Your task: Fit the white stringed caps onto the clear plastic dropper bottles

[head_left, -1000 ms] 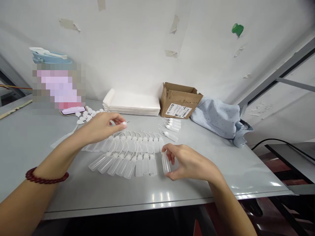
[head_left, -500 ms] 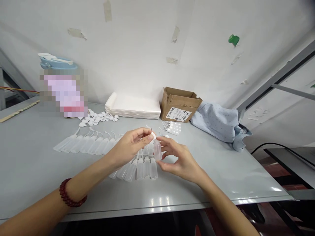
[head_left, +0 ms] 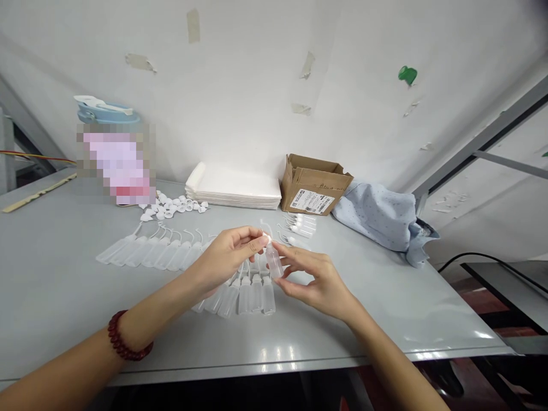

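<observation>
Between both hands, above the grey table, is a small translucent squeeze bottle (head_left: pixel 274 264) with a white cap (head_left: pixel 267 239). My left hand (head_left: pixel 234 251) pinches the cap between thumb and fingers; a thin dark needle tip rises there. The fingers and thumb of my right hand (head_left: pixel 314 279) close around the bottle's body, which leans slightly to the left at its top. Below and behind the hands lie several more bottles (head_left: pixel 245 295), partly hidden by my left hand. Another row of bottles with thin white straps (head_left: pixel 165 251) lies further left.
White caps (head_left: pixel 171 206) lie in a loose pile at the back left. Along the wall are a stack of white padded sheets (head_left: pixel 233 188), an open cardboard box (head_left: pixel 314 185) and a light blue cloth (head_left: pixel 377 214). Needle-tipped bottles (head_left: pixel 303 225) lie before the box.
The bottle has tilted, its base swinging a little to the right. Both hands keep their grip on it. The whole view has shifted slightly.
</observation>
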`<state>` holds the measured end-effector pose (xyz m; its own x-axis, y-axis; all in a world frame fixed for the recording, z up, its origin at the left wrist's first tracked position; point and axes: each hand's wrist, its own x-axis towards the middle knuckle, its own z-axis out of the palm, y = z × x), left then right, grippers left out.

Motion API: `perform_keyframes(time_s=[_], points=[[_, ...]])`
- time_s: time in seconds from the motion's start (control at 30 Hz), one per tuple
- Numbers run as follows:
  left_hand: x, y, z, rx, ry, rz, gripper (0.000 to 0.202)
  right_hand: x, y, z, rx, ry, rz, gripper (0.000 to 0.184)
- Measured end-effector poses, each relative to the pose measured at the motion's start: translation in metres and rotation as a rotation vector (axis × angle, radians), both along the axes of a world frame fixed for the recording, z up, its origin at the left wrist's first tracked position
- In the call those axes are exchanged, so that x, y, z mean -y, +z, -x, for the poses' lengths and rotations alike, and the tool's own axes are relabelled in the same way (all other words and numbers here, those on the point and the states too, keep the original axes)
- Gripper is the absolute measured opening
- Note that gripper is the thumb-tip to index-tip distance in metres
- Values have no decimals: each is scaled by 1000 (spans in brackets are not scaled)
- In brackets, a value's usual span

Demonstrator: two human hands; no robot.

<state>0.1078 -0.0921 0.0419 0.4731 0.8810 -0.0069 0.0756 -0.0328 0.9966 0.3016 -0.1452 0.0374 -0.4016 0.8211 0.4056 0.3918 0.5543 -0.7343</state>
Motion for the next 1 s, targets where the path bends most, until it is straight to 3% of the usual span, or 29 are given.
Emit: perform_keyframes(time_s=[0.23,0.5,0.67,0.8,1.0], points=[[0,7,4,-34,7,-95,22,1,1,2,-68,-11,83,53],[8,1,-2,-75,-69,-210,22,-3,-1,1,-38,-143,145,31],[11,4,-3,-94,-55,-215,25,-4,-5,2,83,-142,-102,28],[10,6,-1,-41,-102,-123,27,-5,-9,4,134,-159,-289,29],[5,4,0,131,-124,67,22,-6,-13,3,186,-173,-408,30]])
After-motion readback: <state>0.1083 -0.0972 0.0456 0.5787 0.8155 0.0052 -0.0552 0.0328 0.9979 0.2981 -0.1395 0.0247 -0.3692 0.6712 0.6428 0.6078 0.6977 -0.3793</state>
